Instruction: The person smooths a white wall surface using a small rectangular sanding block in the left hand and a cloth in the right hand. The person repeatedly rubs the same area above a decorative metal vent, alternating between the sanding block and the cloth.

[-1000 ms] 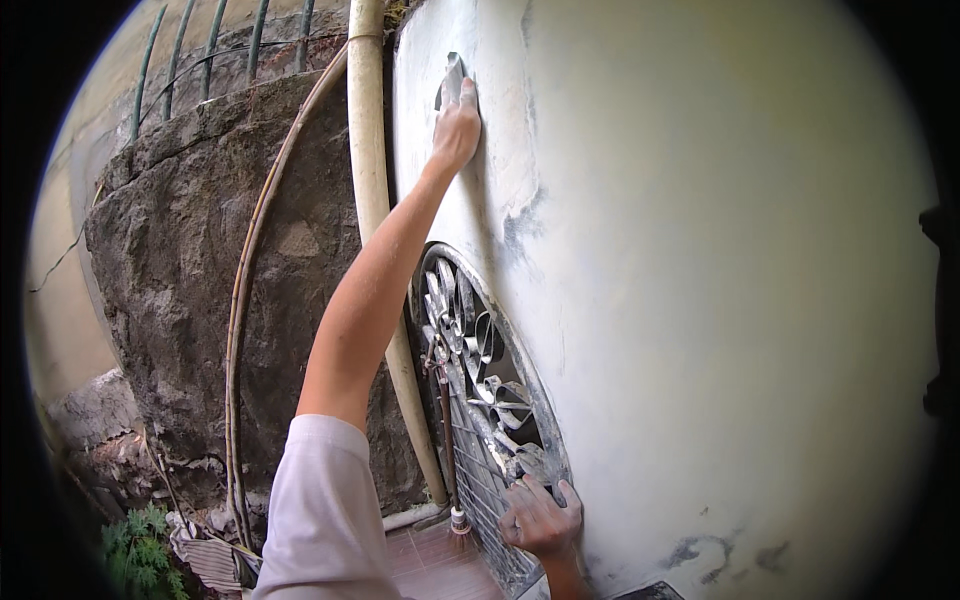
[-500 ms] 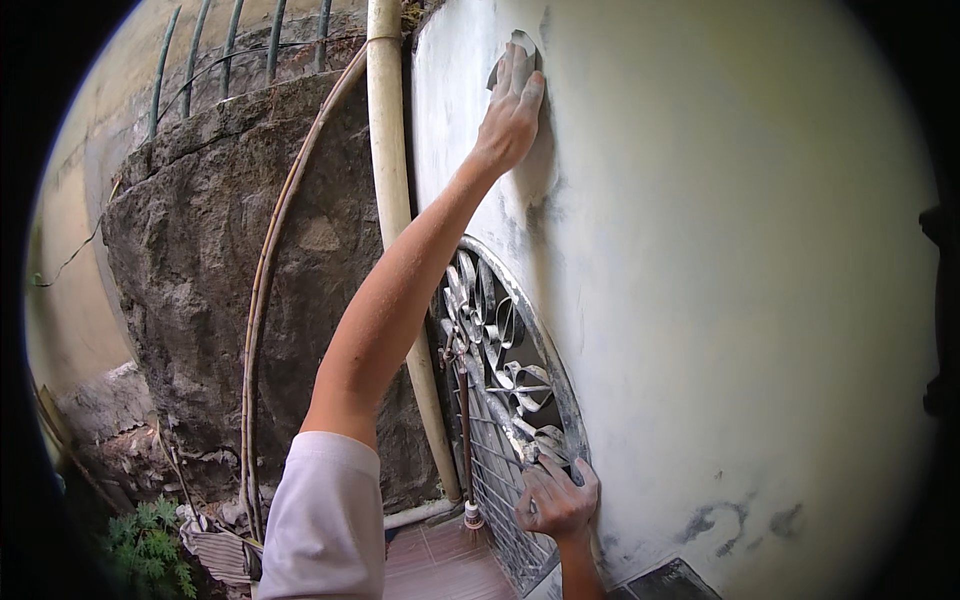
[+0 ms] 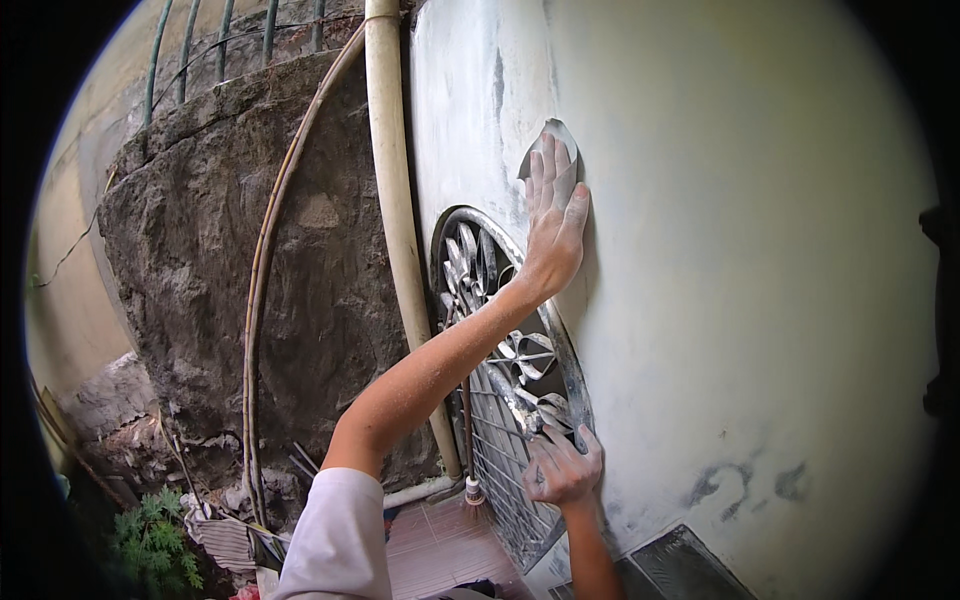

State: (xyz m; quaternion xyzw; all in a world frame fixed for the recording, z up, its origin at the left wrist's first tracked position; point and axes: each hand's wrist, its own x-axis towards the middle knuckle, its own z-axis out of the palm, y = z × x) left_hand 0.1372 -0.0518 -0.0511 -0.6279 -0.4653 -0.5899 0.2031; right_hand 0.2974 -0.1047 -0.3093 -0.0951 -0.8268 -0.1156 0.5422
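My left hand (image 3: pixel 556 230), dusted white, lies with its fingers stretched over a curled grey sheet of sandpaper (image 3: pixel 562 134). It presses the sheet against the pale wall (image 3: pixel 720 300), just above the arched window opening. Lower down, my right hand (image 3: pixel 564 472) has its fingers bent around the lower edge of the metal grille (image 3: pixel 574 385) with scrolled bars and worn white paint. The fingertips of the right hand are partly hidden behind its knuckles. Dark streaks and patches mark the wall above the left hand and at the lower right.
A cream pipe (image 3: pixel 390 180) runs down beside the wall, with a thin bent cane (image 3: pixel 262 290) left of it. Behind them rises a rough rock face (image 3: pixel 200 270). A brush-ended stick (image 3: pixel 472 490) stands over reddish tiles (image 3: pixel 430 545). Green leaves (image 3: pixel 155 545) grow at lower left.
My left hand has slid down and a little right along the wall with the sandpaper, its elbow bending more. My right hand stays at the grille's edge.
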